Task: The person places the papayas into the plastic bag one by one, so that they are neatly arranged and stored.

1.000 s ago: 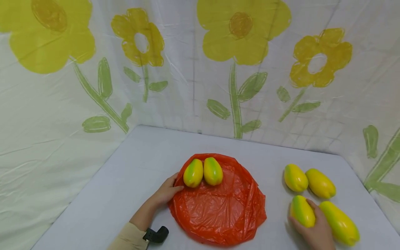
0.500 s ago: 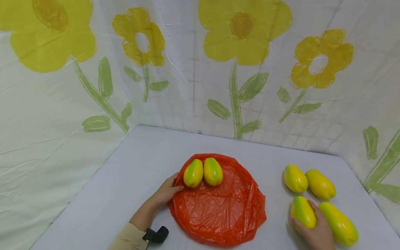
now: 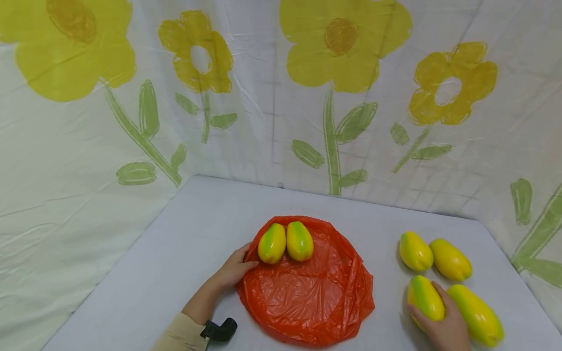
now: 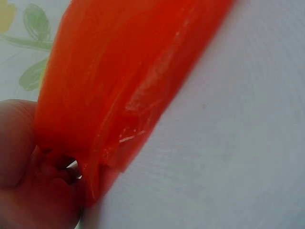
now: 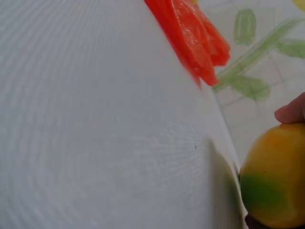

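Here, the left grip (image 3: 234, 268) is pinching the rim of a red plastic bag (image 3: 303, 302), on which two yellow-green fruits (image 3: 300, 241) are lying; the right grip (image 3: 448, 319), parted to fruit width, is clasping a third fruit (image 3: 425, 296) beside three more fruits (image 3: 451, 259) on the worktop (image 3: 184, 234).

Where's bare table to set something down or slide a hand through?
White table is bare left of the left arm, behind the red bag to the far edge, and in the strip between bag and held fruit. Crowded: right side, where the right hand grips it beside three other fruits, and the bag's far-left part, holding two fruits.
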### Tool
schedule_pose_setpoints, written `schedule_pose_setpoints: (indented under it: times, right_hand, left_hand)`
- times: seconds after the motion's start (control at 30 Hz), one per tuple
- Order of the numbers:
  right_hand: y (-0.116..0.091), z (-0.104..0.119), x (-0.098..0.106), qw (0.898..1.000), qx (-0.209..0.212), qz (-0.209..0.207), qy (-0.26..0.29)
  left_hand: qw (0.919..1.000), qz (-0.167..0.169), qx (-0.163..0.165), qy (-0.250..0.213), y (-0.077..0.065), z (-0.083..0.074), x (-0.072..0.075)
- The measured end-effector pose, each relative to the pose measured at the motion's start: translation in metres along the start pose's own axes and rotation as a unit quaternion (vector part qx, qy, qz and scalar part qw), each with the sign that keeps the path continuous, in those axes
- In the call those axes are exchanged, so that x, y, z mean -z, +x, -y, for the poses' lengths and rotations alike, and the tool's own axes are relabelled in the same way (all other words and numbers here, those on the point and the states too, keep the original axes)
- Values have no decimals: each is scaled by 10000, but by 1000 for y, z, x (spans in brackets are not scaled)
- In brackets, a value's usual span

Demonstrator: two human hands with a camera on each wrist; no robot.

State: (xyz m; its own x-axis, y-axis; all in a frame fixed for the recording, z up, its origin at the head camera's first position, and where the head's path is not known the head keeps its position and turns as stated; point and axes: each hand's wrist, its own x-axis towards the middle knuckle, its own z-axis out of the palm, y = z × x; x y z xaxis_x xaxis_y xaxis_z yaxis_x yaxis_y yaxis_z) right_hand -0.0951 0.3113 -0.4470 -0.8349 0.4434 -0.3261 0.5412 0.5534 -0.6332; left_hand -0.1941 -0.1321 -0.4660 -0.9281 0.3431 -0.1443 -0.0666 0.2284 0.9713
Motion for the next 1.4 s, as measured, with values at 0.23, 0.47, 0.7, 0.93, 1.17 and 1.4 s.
schedule_pose_setpoints:
  times: [0.23, 0.47, 0.7, 0.93, 1.17, 1.4]
  right_hand:
    - [-3, 16, 6, 9994, 352, -27, 5]
    - [-3, 35, 5, 9985, 494, -215, 31]
    - [-1, 53, 9, 9969, 748, -209, 77]
    - [0, 67, 7, 9936, 1100, -113, 212]
    - [0, 86, -1, 9894, 1417, -80, 298]
    - [-2, 104, -13, 9824, 1797, -217, 467]
  left_hand:
    - [9999, 94, -43, 21, 3, 3, 1]
    - [10000, 1, -19, 45, 2, 4, 2]
    - [10000, -40, 45, 10, 4, 6, 2]
    - [10000, 25, 28, -36, 4, 6, 2]
    - [10000, 38, 18, -28, 5, 7, 2]
    - [10000, 38, -4, -78, 2, 5, 2]
